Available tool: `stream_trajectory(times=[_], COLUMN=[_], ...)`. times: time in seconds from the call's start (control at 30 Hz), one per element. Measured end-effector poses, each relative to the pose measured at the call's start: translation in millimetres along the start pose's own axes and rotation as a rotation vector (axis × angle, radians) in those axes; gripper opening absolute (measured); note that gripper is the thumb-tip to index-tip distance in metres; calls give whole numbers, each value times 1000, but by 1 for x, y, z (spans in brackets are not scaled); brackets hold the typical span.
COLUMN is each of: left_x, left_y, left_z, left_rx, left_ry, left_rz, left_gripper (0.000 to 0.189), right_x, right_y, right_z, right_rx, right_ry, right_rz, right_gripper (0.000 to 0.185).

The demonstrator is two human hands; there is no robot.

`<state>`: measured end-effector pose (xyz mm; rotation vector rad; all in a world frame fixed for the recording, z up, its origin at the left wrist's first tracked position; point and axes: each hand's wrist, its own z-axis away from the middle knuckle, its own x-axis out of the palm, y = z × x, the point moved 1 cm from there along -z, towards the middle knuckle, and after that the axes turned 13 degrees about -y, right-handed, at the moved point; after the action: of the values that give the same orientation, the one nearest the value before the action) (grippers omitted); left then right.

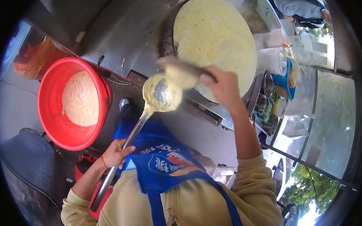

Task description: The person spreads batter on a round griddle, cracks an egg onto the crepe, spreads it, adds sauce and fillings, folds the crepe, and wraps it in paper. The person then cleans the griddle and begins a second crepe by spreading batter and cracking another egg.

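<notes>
My left hand [118, 154] grips the long metal handle of a ladle [163, 94], whose bowl is smeared with pale yellow batter. Blurred by motion, a batter spreader [194, 69] is held in my right hand [223, 86]. Wet batter clings to the spreader, right over the ladle's rim; whether the two touch I cannot tell. Beyond them, a wide sheet of pale yellow batter [216, 44] covers the round griddle, its surface looking moist. On the left is a red plastic basin [52, 112] with a mass of batter [82, 99] inside.
Around the griddle runs a metal counter [117, 40]. To the right stand white cups [271, 60], a blue tray [284, 79], metal bowls [268, 85] and chopped greens [268, 110]. Behind the glass panel [329, 121], another person [297, 5] is partly visible. A dark padded chair [28, 162] sits at lower left.
</notes>
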<state>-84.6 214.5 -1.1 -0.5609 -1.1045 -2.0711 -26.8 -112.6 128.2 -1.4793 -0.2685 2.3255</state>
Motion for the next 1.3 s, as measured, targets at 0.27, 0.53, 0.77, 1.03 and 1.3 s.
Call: stream_trajectory(times=[0.27,0.53,0.77,1.03,1.3], left_x=[6,-63,-95,201,211], left_y=[-39,-85,54,234,243], left_z=[63,94,27,-303,-332], left_rx=[415,376,4,845,902], left_ry=[62,740,1119,62,585], left_rz=[248,325,-1056,-264,30], left_gripper=[36,29,16,26,25], right_x=[-16,6,-48,-62,-206], right_y=[76,8,290,253,591], right_z=[44,0,12,49,22], right_rx=[284,-127,356,-209,137], right_ry=[362,163,632,210,882], right_rz=[54,-96,-504,-1965,-52], right_gripper=[23,18,34,25,23])
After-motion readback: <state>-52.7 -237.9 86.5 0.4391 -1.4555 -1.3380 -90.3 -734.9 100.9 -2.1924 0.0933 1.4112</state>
